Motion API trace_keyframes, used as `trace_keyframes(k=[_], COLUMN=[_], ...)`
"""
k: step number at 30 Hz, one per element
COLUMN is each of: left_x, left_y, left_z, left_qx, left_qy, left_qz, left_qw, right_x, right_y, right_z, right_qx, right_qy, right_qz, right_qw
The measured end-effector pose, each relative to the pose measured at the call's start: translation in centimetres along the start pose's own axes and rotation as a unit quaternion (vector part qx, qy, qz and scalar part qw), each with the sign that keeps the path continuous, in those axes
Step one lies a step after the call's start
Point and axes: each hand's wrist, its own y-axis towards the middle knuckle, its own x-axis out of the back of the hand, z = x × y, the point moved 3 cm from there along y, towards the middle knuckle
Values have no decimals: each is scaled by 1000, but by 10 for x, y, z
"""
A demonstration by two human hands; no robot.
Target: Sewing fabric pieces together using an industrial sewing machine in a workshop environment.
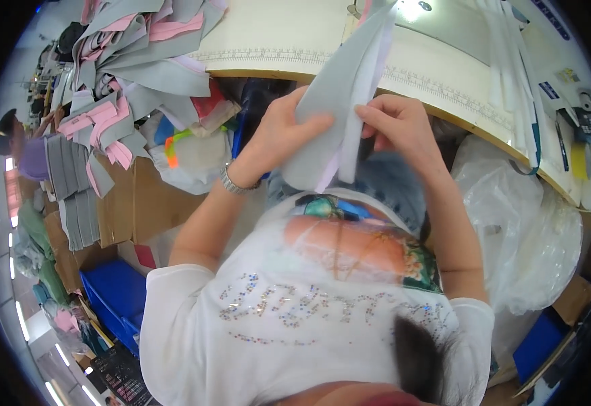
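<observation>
A long grey fabric piece [329,91] with pale lilac and white layers along its right side hangs in front of me, between my body and the table. My left hand [285,132], with a metal-band watch on the wrist, grips its left side, the thumb lying across the grey face. On the other side, my right hand [400,125] pinches the pale edge between thumb and fingers. The upper tip of the cloth reaches over the table, and its lower end hangs near my lap. Some of my fingers are hidden behind the cloth.
The white table [261,37] has a ruler scale along its front edge. A heap of grey and pink fabric pieces [153,54] hangs over its left end. White strips [515,88] lie to the right, beside a clear plastic bag [505,216]. A blue bin [112,287] stands lower left.
</observation>
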Motion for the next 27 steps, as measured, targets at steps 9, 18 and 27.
trace_keyframes(k=[9,18,27], left_x=[-10,-9,-11], left_y=[-12,-9,-11], left_z=[-3,3,-2], left_qx=[26,-6,-74], left_qy=[56,81,192], left_qz=[-52,-37,-32], left_qw=[997,996,978], right_x=[-21,-17,-31], right_y=[11,22,13], right_z=[-12,-28,-41], right_qx=[-65,38,9], right_qy=[233,-28,225], right_qz=[39,-34,0], right_qw=[970,998,974])
